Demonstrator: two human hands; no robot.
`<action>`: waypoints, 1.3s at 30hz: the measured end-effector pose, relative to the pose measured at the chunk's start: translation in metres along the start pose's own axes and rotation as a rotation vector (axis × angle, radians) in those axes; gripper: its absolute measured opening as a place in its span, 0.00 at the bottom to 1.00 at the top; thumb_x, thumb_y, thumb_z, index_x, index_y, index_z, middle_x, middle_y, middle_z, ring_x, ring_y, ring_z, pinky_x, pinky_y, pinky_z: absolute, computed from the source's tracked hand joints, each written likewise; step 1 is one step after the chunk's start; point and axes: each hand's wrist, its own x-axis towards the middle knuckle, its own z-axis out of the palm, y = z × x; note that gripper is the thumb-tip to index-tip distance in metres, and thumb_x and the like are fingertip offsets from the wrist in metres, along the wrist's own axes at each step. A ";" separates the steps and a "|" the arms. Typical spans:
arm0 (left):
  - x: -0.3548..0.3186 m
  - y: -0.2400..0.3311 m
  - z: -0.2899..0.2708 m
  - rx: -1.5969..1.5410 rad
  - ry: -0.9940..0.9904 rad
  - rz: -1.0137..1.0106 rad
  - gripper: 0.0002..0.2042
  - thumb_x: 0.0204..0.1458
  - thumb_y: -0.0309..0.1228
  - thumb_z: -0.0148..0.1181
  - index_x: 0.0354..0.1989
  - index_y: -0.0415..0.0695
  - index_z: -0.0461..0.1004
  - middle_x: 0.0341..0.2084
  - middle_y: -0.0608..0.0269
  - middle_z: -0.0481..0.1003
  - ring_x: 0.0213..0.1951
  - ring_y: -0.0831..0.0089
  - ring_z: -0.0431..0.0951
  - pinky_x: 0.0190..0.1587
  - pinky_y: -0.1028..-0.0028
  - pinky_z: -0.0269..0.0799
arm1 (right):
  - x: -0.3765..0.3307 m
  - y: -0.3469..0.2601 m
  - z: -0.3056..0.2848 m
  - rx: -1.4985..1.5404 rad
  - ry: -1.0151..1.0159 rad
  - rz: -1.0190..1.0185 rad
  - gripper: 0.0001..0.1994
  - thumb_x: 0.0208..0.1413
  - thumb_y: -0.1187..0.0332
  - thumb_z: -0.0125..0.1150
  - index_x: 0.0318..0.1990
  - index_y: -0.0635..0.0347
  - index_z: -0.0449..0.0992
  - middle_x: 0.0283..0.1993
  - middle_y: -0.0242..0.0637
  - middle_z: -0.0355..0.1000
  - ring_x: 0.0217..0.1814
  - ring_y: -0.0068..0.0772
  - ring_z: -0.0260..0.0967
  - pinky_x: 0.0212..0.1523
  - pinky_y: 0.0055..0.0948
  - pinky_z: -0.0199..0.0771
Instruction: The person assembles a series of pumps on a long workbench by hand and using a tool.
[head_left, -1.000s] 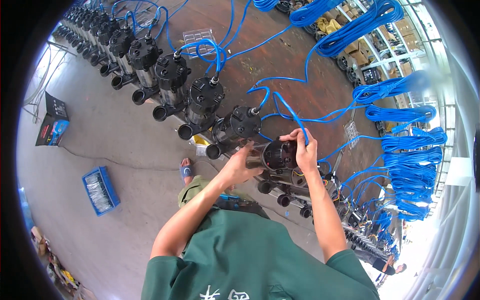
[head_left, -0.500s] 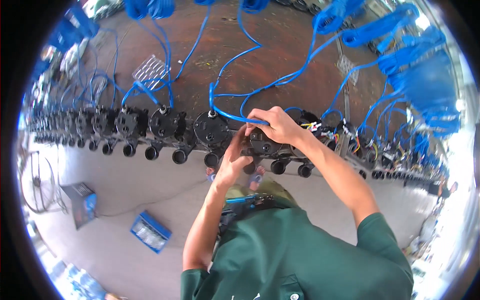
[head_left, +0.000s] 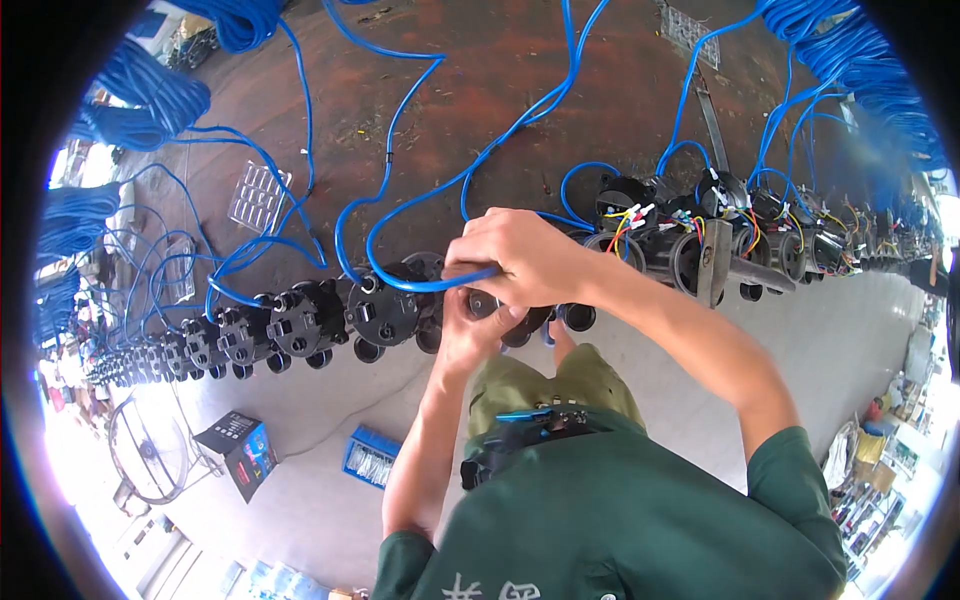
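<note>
A blue cable (head_left: pixel 400 283) loops in from the workbench (head_left: pixel 420 170) and ends at my right hand (head_left: pixel 525 255), whose curled fingers are closed on it. Directly below, my left hand (head_left: pixel 468 335) is bent up against a black round housing. Its thumb crosses the front of the housing, and its fingertips disappear behind the right hand. What those fingers grip is hidden. To the left of my hands, another black housing (head_left: pixel 385 315) has a blue cable coming out of its top.
Black housings line the bench edge; those on the right (head_left: pixel 690 255) are uncovered, with coloured wires. A metal bar (head_left: pixel 712 265) crosses the edge there. Coiled blue cables (head_left: pixel 150 95) hang around. A blue crate (head_left: pixel 370 458), a dark box (head_left: pixel 243 450) and a fan (head_left: pixel 150 445) stand on the floor.
The view has shifted, so the row of housings and the floor items appear elsewhere. Both hands stay together at the housing, and the right hand keeps the blue cable.
</note>
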 end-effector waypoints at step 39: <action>0.008 0.000 0.019 0.176 0.111 0.218 0.31 0.47 0.33 0.70 0.61 0.36 0.72 0.52 0.56 0.73 0.54 0.66 0.74 0.61 0.66 0.68 | -0.112 -0.144 -0.054 -0.001 0.048 1.001 0.13 0.65 0.63 0.68 0.46 0.64 0.79 0.36 0.42 0.82 0.39 0.42 0.82 0.40 0.40 0.76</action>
